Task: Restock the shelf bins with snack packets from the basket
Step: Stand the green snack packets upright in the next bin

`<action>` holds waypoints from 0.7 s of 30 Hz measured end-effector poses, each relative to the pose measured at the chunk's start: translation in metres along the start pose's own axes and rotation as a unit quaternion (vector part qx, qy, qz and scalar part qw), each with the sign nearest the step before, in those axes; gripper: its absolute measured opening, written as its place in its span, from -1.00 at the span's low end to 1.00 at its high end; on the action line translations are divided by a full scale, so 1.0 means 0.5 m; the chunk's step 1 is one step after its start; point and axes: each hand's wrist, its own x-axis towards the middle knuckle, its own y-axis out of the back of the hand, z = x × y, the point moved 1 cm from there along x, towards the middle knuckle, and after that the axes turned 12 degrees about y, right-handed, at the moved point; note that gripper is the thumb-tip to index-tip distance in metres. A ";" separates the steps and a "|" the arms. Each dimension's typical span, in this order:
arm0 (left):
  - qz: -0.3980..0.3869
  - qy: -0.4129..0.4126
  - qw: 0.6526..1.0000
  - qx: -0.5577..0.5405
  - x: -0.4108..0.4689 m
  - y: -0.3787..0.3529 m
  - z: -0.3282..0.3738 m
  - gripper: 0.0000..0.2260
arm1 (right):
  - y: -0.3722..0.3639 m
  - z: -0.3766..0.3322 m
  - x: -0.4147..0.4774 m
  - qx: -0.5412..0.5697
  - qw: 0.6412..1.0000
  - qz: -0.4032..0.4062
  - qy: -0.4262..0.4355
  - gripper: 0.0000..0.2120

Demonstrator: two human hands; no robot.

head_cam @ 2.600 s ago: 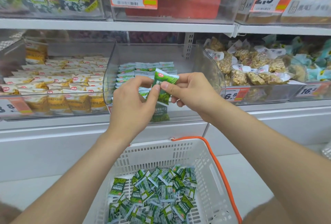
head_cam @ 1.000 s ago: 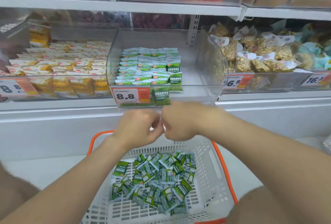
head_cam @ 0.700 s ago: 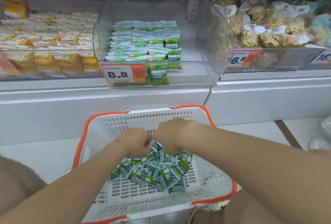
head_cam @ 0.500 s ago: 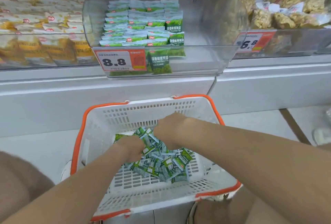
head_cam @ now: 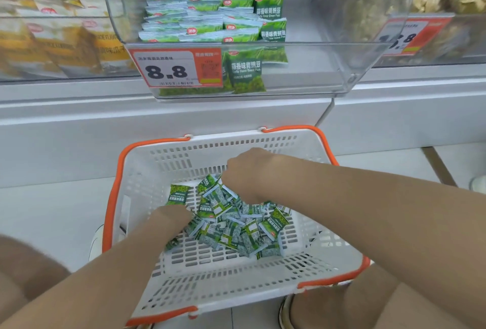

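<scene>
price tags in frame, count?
2. One 8.8 price tag on the front of the clear green-pea bin, centre. One blurred price tag on the neighbouring bin, at right. More may sit outside the frame.

Both forearms [head_cam: 368,213] were bare to frame edge; left hand [head_cam: 172,217] and right hand [head_cam: 247,173] bare too. Bare knees [head_cam: 29,263] showed at lower corners. White shoe [head_cam: 96,240] edge showed beside left knee; footwear [head_cam: 285,311] by right knee was too blurred to identify.
</scene>
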 end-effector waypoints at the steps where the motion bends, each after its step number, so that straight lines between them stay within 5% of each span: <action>1: -0.007 0.004 1.000 -0.009 0.004 -0.002 -0.004 -0.68 | 0.001 -0.001 0.000 0.000 1.000 0.002 0.002 -0.82; 5: -0.012 0.007 0.996 -0.087 0.019 -0.008 -0.029 -0.82 | 0.007 -0.005 -0.007 0.005 1.000 0.018 -0.002 -0.82; 9: 0.028 -0.014 0.960 -0.277 0.000 0.021 -0.049 -0.84 | 0.014 -0.007 -0.029 0.011 0.999 0.029 -0.018 -0.79; 17: 0.114 -0.129 0.828 -0.534 -0.163 0.215 -0.061 -0.83 | 0.056 0.014 -0.123 0.046 0.995 0.077 -0.046 -0.91; 21: 0.070 -0.181 0.718 -0.669 -0.270 0.298 -0.071 -0.73 | 0.069 0.045 -0.169 0.102 0.987 0.120 -0.041 -0.49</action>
